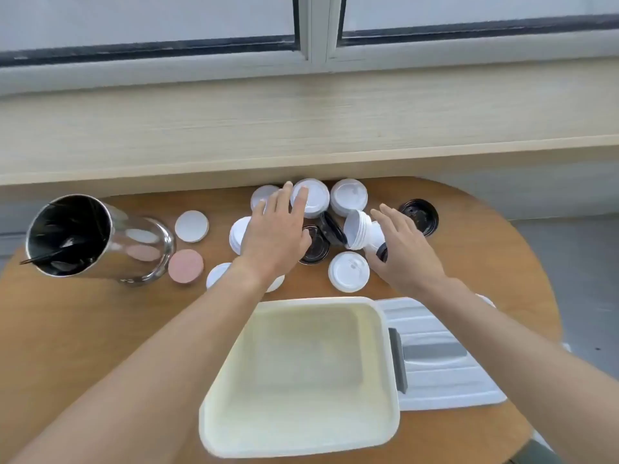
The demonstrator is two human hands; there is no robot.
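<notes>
Head view, left hand: the left hand [274, 236] is reaching far, fingers straight and released, fingertips lying on a white cup lid [315, 199] at the far edge of the tabletop [100, 329].
Head view, right hand: the right hand [407, 256] is lying against a tilted stack of white lids [361, 229]. Its fingers are extended and the thumb is hidden, so I cannot tell whether the grip is grasping the stack.
Progress: judging by the scene, gathering is only partly done. Several lids are nesting in the stack, while loose ones are lying around it: a near white lid [348, 272], a far-right white lid [348, 195], a black lid [420, 216] and others under the hands.
Tub: the cream plastic tub [301, 303], nearest the person, is holding nothing.
Materials: the lids are looking like thin moulded plastic, round and rimmed. The tabletop is showing warm wood grain.
Surroundings: a polished steel canister [100, 239] is holding dark utensils at left, beside a pink disc [186, 266] and a white disc [191, 226]. A ribbed white cover [445, 380] is lying right of the tub.
</notes>
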